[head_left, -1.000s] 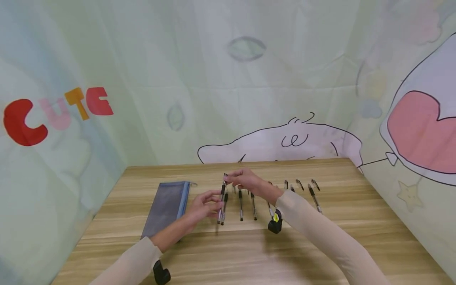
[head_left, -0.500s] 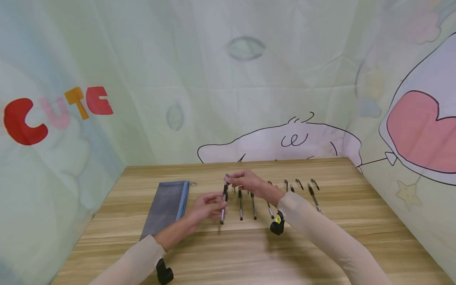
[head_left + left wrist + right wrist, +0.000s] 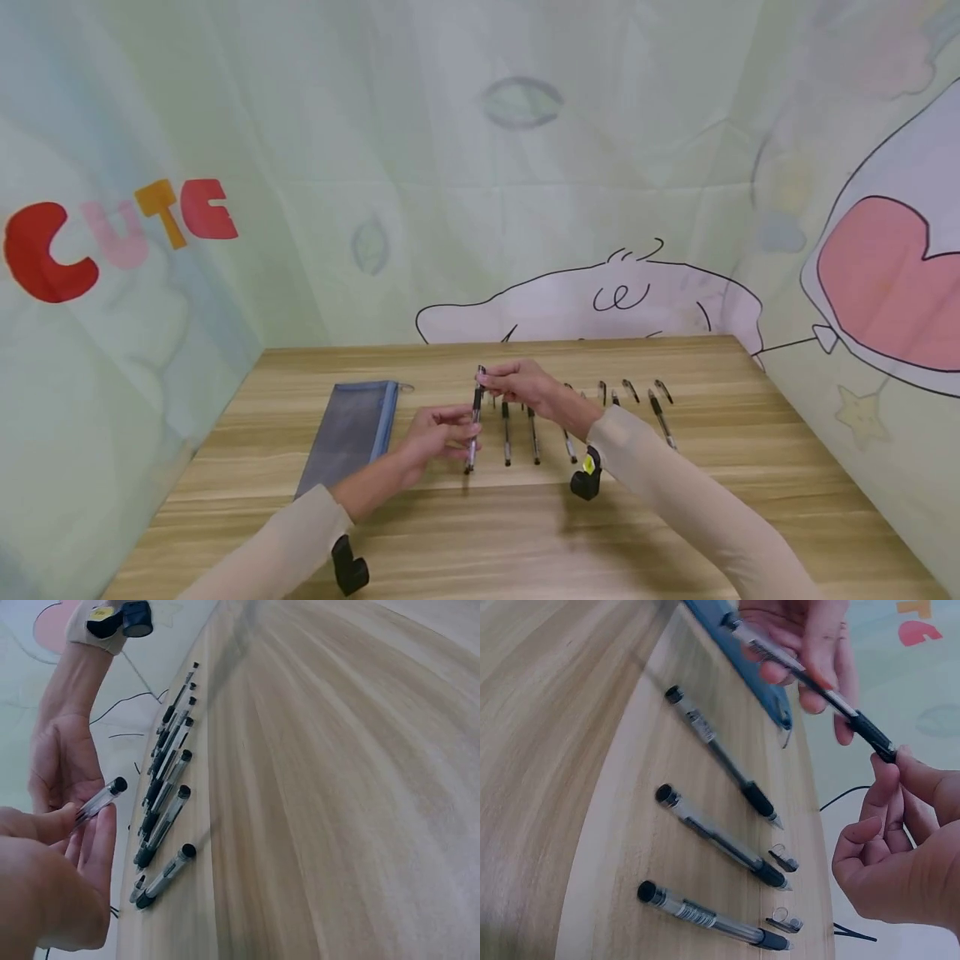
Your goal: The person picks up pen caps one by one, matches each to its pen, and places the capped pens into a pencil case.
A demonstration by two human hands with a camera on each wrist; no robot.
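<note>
Fingers and thumb of the left hand [image 3: 435, 435] are closed round the clear barrel of a black-gripped pen [image 3: 477, 408], with its black end plug poking out toward the wearer; the right hand [image 3: 523, 385] has the far, dark end pinched between thumb and fingertips, other fingers loosely curled, though whether a cap sits in that pinch I can't really tell; so both hands are on the one pen, held tilted, up off the table [image 3: 495, 533]; just right of it and below there's a row of similar pens [image 3: 718, 832] lying on the wood, roughly side by side, black plugs toward the wearer and, in the right wrist view, bare tips pointing away; a few loose clear caps [image 3: 784, 859] lie beyond those tips; over on the left hand's side a grey pouch [image 3: 348, 429] with a blue zip edge lies flat, left forearm crossing its near corner; pale sleeves and a black wrist camera [image 3: 587, 475] on each arm; behind it all hangs a pale green cartoon backdrop [image 3: 375, 167], red-and-orange "CUTE" lettering [image 3: 48, 254] off to the left.
</note>
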